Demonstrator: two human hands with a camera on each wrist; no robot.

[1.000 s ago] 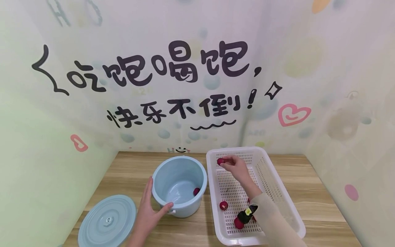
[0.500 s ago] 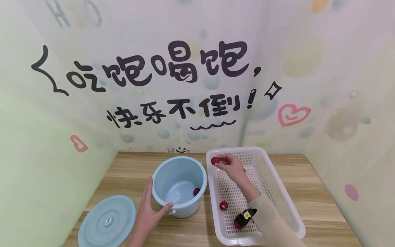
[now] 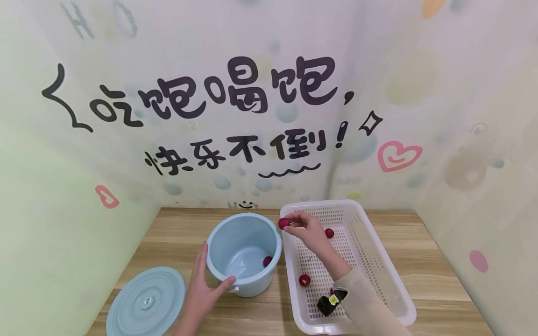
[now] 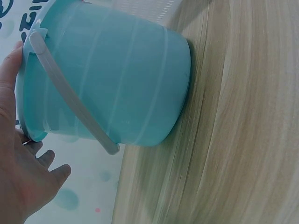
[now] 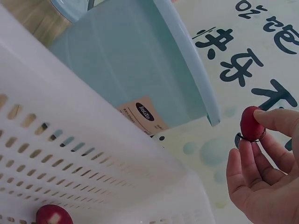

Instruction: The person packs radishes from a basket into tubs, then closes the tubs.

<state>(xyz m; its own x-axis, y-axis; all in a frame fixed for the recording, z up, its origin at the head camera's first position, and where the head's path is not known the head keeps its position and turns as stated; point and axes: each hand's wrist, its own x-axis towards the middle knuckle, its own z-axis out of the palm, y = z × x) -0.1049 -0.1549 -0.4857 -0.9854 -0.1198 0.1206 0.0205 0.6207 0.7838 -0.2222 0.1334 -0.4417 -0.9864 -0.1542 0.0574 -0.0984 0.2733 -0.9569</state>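
Observation:
My right hand (image 3: 308,232) pinches a small round red radish (image 3: 283,223) between thumb and fingertips, over the left rim of the white basket (image 3: 397,284). In the right wrist view this radish (image 5: 251,123) appears just beyond the rim of the light blue bucket (image 5: 126,60). My left hand (image 3: 201,291) holds the bucket at its near left side, thumb on the rim beside the handle and fingers spread along the outside. A single radish (image 3: 267,261) lies inside the bucket on the right. More radishes sit in the basket, one farther back (image 3: 329,233) and one nearer (image 3: 304,280).
A light blue lid (image 3: 147,298) lies on the wooden table (image 3: 180,224) left of the bucket. The basket stands close to the bucket's right side. Behind the table rises a wall (image 3: 252,186) with black lettering. The bucket's handle (image 4: 74,100) hangs down its side.
My right hand has carried the radish left, from above the back of the basket to its left rim, uncovering another radish behind. My left hand and the bucket have stayed in place.

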